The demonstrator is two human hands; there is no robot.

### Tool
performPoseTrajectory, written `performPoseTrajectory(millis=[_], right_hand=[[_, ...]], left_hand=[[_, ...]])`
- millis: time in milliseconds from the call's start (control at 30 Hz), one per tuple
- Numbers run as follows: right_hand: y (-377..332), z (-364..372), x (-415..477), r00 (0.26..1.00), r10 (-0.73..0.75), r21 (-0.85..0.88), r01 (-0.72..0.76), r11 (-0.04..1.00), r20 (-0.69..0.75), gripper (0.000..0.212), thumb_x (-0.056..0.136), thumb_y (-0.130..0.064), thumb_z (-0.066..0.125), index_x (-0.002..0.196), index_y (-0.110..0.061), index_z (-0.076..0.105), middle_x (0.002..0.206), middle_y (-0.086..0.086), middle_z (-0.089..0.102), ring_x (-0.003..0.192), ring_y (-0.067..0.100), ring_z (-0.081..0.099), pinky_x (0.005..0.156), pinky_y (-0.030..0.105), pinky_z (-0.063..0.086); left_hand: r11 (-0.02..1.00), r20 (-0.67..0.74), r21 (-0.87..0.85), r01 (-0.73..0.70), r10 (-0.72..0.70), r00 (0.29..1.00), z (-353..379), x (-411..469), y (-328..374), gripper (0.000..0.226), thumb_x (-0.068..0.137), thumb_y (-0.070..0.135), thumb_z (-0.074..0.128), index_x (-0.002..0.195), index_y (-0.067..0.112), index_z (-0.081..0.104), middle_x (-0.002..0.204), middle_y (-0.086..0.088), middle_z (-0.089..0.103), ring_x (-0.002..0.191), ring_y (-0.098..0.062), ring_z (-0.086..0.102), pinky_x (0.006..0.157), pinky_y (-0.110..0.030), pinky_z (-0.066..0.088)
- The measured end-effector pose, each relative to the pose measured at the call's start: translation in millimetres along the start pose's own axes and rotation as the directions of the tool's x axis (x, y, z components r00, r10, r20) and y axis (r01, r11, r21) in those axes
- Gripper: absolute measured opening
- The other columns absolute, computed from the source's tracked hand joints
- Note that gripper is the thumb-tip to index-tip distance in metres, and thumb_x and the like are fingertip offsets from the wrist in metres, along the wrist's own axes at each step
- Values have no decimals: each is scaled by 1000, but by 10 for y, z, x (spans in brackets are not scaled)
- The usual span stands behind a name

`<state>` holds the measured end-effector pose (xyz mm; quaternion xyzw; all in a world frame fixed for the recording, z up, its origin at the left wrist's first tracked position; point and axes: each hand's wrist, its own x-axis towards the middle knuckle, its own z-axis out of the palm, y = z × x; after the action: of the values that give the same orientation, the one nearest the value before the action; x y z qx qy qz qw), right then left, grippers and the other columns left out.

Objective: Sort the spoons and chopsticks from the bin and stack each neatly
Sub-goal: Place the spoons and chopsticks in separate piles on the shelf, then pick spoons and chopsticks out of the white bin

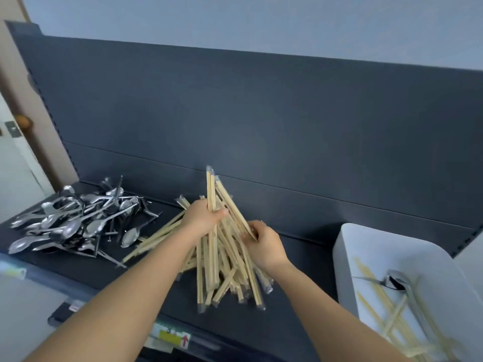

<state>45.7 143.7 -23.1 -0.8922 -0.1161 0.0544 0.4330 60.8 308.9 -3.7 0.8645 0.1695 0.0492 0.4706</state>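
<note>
**Hands gathering a slippery bundle**

The left hand [202,218] is gripping several wrapped chopsticks [209,278] upright over their shelf [300,296] pile, and the right hand [264,246] is pinching others. Slick wrappers risk sliding out, scattering toward the spoons [78,220]. The bin [347,246] is holding stragglers.

A dark shelf [308,246] runs across the lower half of the frame, backed by a tall dark panel [261,113] with a horizontal seam [339,198] low on it. Above the panel is a pale blue-grey wall [261,19]. At the far left a slotted upright [49,113] edges the panel, with a round wooden knob [23,122] and a small metal plate [11,129] beside it. On the shelf's front edge, bottom centre, sits a yellow label [170,338] with a red arrow [185,340].
</note>
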Motion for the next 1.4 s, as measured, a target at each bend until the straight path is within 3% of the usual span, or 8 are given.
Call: performPoseTrajectory(millis=[67,133,233,400,600,900,1133,1400], right_hand=[[-38,167,132,1000,8,-66,-9,998,-4,44,92,-10,49,135,-20,46,118,0,60,105,20,58,86,33,48],[-11,323,234,1000,3,-234,-1,972,8,62,88,-11,52,146,-22,31,138,1,45,125,22,45,98,37,43],[89,545,329,990,24,-519,51,853,136,69,91,-32,55,150,-24,22,156,2,22,142,25,23,112,43,31],[222,741,347,954,120,-612,78,787,276,76,96,-43,47,154,-22,2,163,-1,0,150,21,4,118,46,20],[199,688,358,963,124,-623,54,780,240,71,94,-41,50,152,-24,12,161,0,12,147,24,15,115,47,28],[302,277,-63,980,142,-634,-24,773,136,53,92,-40,52,139,-18,40,143,5,42,132,27,37,107,40,37],[494,-415,-653,996,66,-631,-17,775,55,55,91,-33,57,142,-19,43,139,5,46,131,24,39,107,37,36],[881,-1355,-1491,994,66,-642,-103,760,-82,45,92,-31,57,136,-24,50,136,1,50,129,22,42,102,34,38]], left_hand=[[988,41,149,-35,29,999,-141,155,-145,68,87,32,70,143,9,40,143,-10,49,128,-27,50,104,-39,41],[945,124,316,-84,46,991,-222,229,-315,93,89,34,67,156,13,5,162,-10,10,148,-26,17,117,-38,20],[791,353,569,-224,11,935,-195,240,-657,96,90,49,59,155,23,-7,159,-1,-24,149,-27,-8,120,-44,11],[720,483,625,-304,-51,874,-101,340,-1009,110,82,64,59,148,34,-23,143,7,-47,147,-29,-15,118,-57,14],[645,469,666,-375,29,883,-136,383,-887,107,82,62,60,154,26,-10,157,-6,-27,148,-28,-10,120,-46,6],[475,334,778,-411,241,911,-26,102,-545,56,90,46,58,137,18,48,156,-9,24,144,-26,22,116,-44,28],[413,345,758,-504,402,848,377,-505,5,39,87,14,57,125,19,57,131,0,52,124,-18,46,100,-34,45],[367,383,704,-608,524,760,1083,-1357,615,37,94,31,55,129,21,54,129,3,56,124,-19,46,100,-33,42]])
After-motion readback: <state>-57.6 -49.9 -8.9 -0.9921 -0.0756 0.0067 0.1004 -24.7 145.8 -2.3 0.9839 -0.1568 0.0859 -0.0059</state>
